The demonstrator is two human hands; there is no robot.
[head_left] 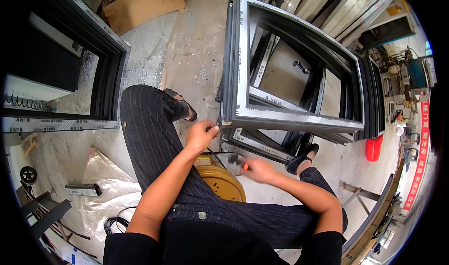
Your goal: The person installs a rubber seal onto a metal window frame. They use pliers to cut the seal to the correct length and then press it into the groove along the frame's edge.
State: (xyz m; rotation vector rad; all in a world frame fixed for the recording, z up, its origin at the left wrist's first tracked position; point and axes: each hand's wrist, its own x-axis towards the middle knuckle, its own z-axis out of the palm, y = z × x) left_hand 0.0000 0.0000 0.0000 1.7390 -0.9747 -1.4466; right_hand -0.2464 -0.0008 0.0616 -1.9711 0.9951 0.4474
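Observation:
A stack of dark metal window frames with pale protective film stands in front of me. My left hand is closed in a pinch beside the stack's near left corner; whatever lies between its fingertips is too small to make out. Lower and to the right, my right hand is closed around a tool with an orange and black handle. The tool's front end is blurred, so its kind does not show. Between my legs, below both hands, sits a yellow-brown bucket, partly covered by my leg.
Another stack of dark frames stands at the left. A cardboard box is at the far left, and a red bucket stands right of the frames. Long profiles lie at the back. Black cable is coiled at lower left.

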